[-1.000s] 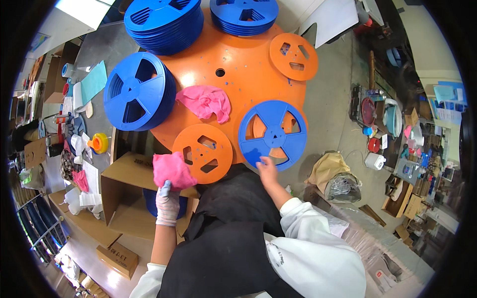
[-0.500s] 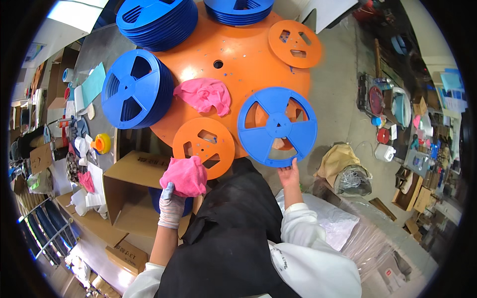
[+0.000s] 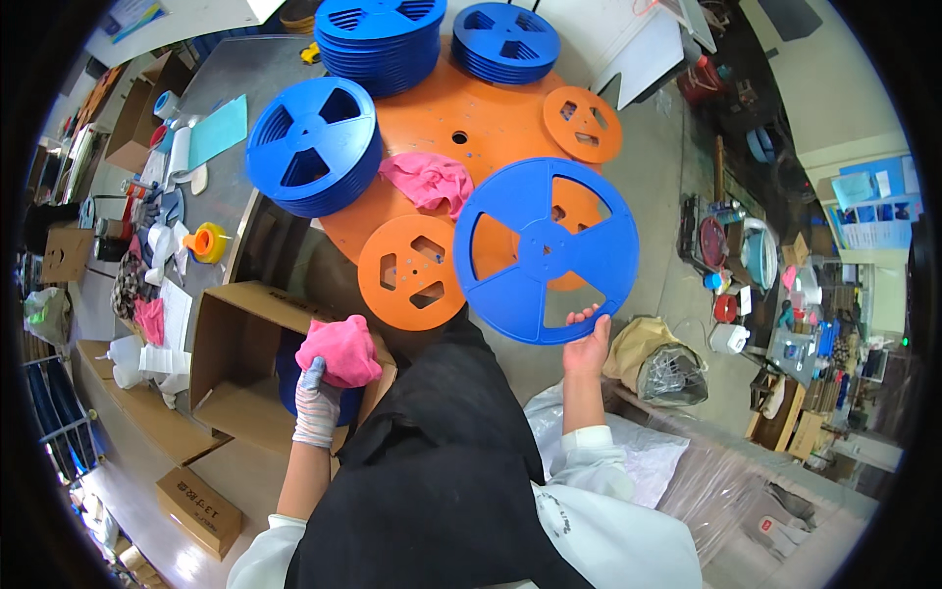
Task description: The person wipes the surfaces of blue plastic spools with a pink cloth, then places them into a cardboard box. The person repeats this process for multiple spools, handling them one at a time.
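My left hand (image 3: 316,410), in a pale striped glove, is closed round a bunched pink cloth (image 3: 339,353) beside an open cardboard box. My bare right hand (image 3: 587,351) grips the lower rim of a blue reel (image 3: 546,250), its fingertips showing through a cut-out. The reel is held up face-on, in front of the orange round tabletop (image 3: 505,123). Through its openings shows an orange piece, partly hidden. A separate orange reel flange (image 3: 413,275) lies at the table's near edge, and another orange flange (image 3: 583,124) at the far right. A second pink cloth (image 3: 429,180) lies crumpled between them.
Stacked blue reels (image 3: 312,142) stand at the table's left, with more stacks (image 3: 381,49) (image 3: 506,44) behind. The open cardboard box (image 3: 231,329) stands near my left arm. A grey bench (image 3: 231,83) holds tape and papers. A lined bag (image 3: 659,363) sits at right.
The blue reel has come closer and looks larger, and my right fingers now curl through its cut-out. My left hand, with the cloth, sits slightly further left. The whole view has shifted.
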Available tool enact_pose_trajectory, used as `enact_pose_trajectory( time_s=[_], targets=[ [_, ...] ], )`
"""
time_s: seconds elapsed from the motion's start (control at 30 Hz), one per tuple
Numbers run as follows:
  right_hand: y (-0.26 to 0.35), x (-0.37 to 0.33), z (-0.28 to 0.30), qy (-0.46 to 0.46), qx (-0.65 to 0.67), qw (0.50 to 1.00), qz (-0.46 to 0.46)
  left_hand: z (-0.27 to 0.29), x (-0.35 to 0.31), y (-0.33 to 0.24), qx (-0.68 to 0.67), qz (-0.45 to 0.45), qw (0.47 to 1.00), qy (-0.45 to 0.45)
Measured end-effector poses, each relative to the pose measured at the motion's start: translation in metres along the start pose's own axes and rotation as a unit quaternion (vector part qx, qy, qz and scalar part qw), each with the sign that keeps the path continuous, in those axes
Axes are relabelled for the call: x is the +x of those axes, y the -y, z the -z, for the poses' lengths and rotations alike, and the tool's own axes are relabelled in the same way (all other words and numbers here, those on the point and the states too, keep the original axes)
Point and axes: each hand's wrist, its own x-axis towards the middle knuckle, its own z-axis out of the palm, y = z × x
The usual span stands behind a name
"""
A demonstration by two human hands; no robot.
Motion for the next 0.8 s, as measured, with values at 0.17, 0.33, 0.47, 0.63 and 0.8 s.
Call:
enact_pose_trajectory(
  time_s=[0.17,0.33,0.47,0.63,0.8],
  targets=[
    [0.025,-0.058,-0.018,0.089,-0.002,0.996,-0.007,-0.001,-0.02,-0.012,-0.008,-0.035,0.999,0.029],
    [0.066,-0.135,-0.046,0.168,-0.049,0.985,0.009,0.014,-0.014,0.001,-0.019,-0.016,0.997,0.076],
    [0.089,-0.184,-0.068,0.234,-0.191,0.949,0.092,0.008,-0.036,0.007,-0.033,-0.02,0.996,0.074],
    [0.083,-0.231,-0.056,0.376,-0.552,0.668,0.329,0.035,-0.074,0.025,-0.065,-0.038,0.995,0.067],
    [0.105,-0.235,-0.03,0.412,-0.618,0.501,0.445,0.071,-0.116,0.056,-0.103,-0.025,0.994,0.014]
  ],
)
